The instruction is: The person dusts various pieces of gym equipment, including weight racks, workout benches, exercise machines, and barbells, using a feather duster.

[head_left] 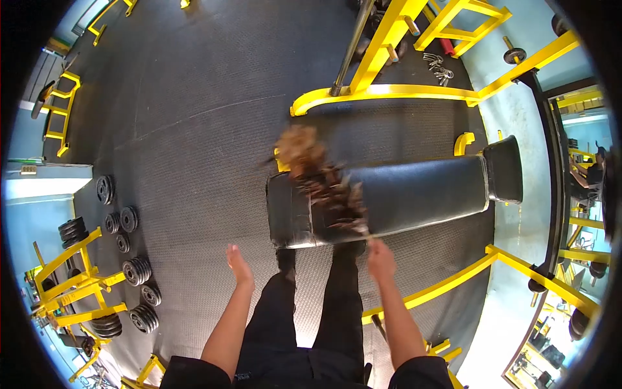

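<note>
My right hand (381, 260) is closed round the handle of a brown feather duster (327, 185). The duster reaches up and left across the near end of a black padded weight bench (414, 194), its feathers smeared by motion. Part of the bench's left end lies hidden behind them. Left of my legs, my left hand (240, 266) hangs free over the floor, fingers stretched out with nothing in them.
A yellow rack frame (389, 92) stands beyond the bench, and a yellow rail (453, 280) runs along its near right side. Several weight plates (136, 271) rest on the black rubber floor (194, 155) at left, near a yellow plate rack (81, 288). A mirror (586, 181) is at far right.
</note>
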Motion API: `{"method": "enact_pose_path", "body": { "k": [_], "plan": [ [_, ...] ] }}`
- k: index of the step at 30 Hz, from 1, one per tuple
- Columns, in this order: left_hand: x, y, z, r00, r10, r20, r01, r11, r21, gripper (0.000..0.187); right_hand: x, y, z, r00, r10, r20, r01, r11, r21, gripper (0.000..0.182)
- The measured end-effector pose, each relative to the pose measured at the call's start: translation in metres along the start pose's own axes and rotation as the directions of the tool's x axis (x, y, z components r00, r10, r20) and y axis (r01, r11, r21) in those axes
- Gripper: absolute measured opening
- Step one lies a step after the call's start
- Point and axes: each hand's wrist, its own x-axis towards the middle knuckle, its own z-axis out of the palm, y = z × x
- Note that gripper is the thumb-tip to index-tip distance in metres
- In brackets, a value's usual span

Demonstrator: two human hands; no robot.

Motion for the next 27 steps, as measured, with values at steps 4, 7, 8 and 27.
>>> {"method": "enact_pose_path", "body": {
  "k": [4, 7, 8, 27],
  "plan": [
    [-0.013, 0.03, 0.015, 0.967, 0.158, 0.197, -0.21, 0.938, 0.275, 0.064, 0.023, 0.063, -0.014, 0.904, 0.286, -0.318, -0.243, 0.955, 0.169, 0.028],
    [-0.031, 0.073, 0.035, 0.938, 0.174, 0.301, -0.279, 0.892, 0.356, 0.059, 0.02, 0.064, -0.006, 0.811, 0.379, -0.446, -0.225, 0.906, 0.359, 0.027],
    [-0.033, 0.078, 0.046, 0.922, 0.18, 0.344, -0.303, 0.887, 0.349, 0.059, 0.01, 0.055, -0.004, 0.838, 0.339, -0.427, -0.2, 0.92, 0.338, 0.027],
    [-0.153, 0.196, 0.367, 0.433, 0.438, 0.788, -0.894, 0.318, 0.315, 0.075, 0.077, 0.313, -0.109, 0.756, 0.337, -0.561, -0.238, 0.94, 0.245, 0.014]
  ]
}}
